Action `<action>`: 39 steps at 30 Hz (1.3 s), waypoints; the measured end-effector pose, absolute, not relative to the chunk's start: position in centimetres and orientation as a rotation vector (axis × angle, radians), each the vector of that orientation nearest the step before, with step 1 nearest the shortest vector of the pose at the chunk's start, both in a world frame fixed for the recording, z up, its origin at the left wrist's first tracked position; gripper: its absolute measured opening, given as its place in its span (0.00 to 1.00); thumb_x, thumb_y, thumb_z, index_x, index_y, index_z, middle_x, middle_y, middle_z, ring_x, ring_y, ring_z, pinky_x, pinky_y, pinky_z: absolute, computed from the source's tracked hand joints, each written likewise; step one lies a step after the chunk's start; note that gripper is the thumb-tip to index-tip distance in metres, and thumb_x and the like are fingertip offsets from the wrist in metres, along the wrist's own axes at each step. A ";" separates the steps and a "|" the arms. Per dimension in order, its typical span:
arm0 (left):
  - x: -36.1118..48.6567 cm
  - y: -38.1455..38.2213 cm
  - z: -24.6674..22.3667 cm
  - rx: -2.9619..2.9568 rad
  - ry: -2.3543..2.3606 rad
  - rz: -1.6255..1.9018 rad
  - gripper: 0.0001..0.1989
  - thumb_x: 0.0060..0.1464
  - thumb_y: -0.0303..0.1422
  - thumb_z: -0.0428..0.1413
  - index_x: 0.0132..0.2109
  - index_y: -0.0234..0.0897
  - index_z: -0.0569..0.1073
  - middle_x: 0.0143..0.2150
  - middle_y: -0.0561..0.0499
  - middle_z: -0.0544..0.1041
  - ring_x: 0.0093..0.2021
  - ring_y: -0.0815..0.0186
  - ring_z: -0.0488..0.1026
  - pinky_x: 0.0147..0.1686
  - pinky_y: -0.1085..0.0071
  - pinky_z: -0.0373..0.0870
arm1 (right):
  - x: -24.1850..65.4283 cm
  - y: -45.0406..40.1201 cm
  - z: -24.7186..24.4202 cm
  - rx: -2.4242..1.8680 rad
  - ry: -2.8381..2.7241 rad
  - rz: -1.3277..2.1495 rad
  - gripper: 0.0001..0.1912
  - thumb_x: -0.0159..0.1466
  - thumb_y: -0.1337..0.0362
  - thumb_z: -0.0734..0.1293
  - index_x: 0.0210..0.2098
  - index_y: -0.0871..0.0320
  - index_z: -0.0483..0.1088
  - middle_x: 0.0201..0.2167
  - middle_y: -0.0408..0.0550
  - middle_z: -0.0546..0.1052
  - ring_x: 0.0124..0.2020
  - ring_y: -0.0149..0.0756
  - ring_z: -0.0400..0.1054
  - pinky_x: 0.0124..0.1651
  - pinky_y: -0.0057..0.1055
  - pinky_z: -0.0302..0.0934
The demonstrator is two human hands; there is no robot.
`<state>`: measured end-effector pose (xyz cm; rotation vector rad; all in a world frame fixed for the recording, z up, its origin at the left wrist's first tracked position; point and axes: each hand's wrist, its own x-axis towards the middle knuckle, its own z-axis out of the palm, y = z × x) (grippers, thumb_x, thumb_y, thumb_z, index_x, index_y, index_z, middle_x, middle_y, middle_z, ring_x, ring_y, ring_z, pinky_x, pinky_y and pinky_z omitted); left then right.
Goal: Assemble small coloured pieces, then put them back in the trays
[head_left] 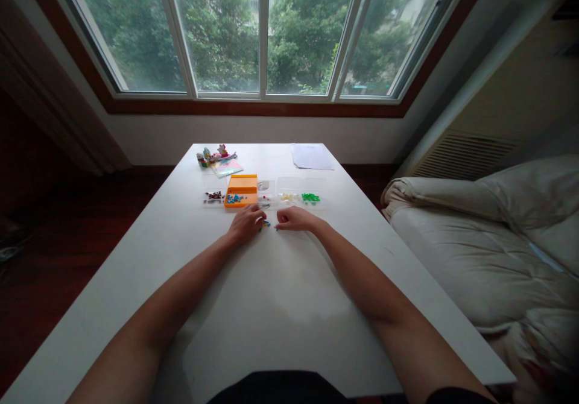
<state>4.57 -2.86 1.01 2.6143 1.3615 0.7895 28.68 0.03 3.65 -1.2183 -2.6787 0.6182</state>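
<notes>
My left hand (246, 222) is curled with its fingertips against a small blue, yellow and green assembly of tiny bricks (265, 225), low over the white table. Just to its right, my right hand (294, 218) is closed in a pinch. A tiny blue brick (276, 229) shows under its fingertips. Right behind my left hand stands an open orange case (242, 184) with blue pieces (234, 198) in its lower part. How the assembly's bricks join is too small to make out.
Clear boxes hold dark brown pieces (214, 196), pale pieces (289, 197) and green pieces (310, 198). Small colourful figures (217, 155) stand at the table's far left, beside a thin card (228, 167). Paper sheets (312, 157) lie far right. A beige sofa (456, 247) borders the right side.
</notes>
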 end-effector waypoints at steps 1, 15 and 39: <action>4.6 -2.9 1.0 2.612 1.355 0.790 0.06 0.60 0.31 0.56 0.41 0.41 0.78 0.43 0.47 0.73 0.45 0.61 0.70 0.46 0.64 0.68 | 28.6 0.0 3.6 -1.216 -2.673 0.613 0.15 0.59 0.52 0.72 0.30 0.58 0.71 0.25 0.40 0.72 0.27 0.28 0.60 0.31 0.25 0.44; 4.4 -2.8 1.0 2.595 1.379 0.790 0.07 0.59 0.30 0.56 0.41 0.41 0.78 0.42 0.47 0.73 0.45 0.61 0.70 0.46 0.64 0.68 | 28.9 0.0 4.4 -0.886 -2.672 0.590 0.05 0.60 0.67 0.71 0.37 0.59 0.75 0.35 0.47 0.71 0.36 0.33 0.63 0.40 0.26 0.54; 4.3 -2.9 1.3 2.589 1.365 0.772 0.06 0.60 0.32 0.56 0.41 0.41 0.78 0.43 0.47 0.73 0.45 0.60 0.70 0.46 0.64 0.68 | 28.9 0.2 3.8 -1.168 -2.544 0.632 0.07 0.56 0.71 0.66 0.35 0.59 0.74 0.27 0.42 0.73 0.28 0.28 0.62 0.33 0.24 0.50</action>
